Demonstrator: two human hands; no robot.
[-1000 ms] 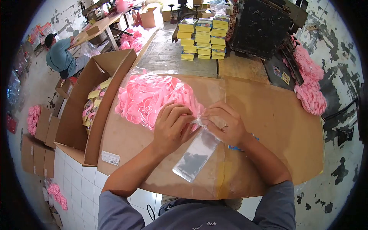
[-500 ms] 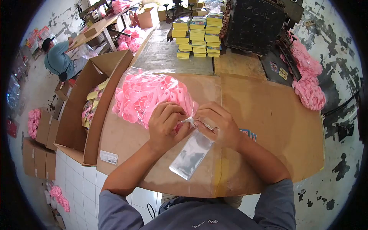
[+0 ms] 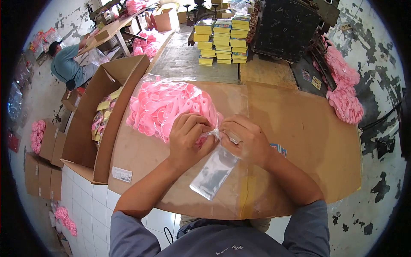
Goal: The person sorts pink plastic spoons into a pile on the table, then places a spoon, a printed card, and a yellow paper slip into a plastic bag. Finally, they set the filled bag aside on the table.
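A clear plastic bag (image 3: 171,105) full of pink spoon-like plastic pieces lies on the cardboard-covered table. Its gathered neck points toward me, twisted into a knot-like bunch. My left hand (image 3: 188,137) pinches the neck from the left, thumb and fingertips together. From the right, my right hand (image 3: 244,139) grips the same bunch, its fingertips close to the left ones. Under and in front of my hands lie flat clear plastic sleeves (image 3: 214,175). Small printed cards (image 3: 278,149) show partly behind my right wrist.
Left of the table stands an open cardboard box (image 3: 85,137) holding pink and yellow pieces. Stacks of yellow-edged cards (image 3: 222,40) rise at the back, beside a black panel (image 3: 284,30). Pink bundles (image 3: 346,103) hang at right. Another person (image 3: 66,64) sits far left.
Both hands and the bag neck have shifted very slightly to the right. The grip on the bag looks the same.
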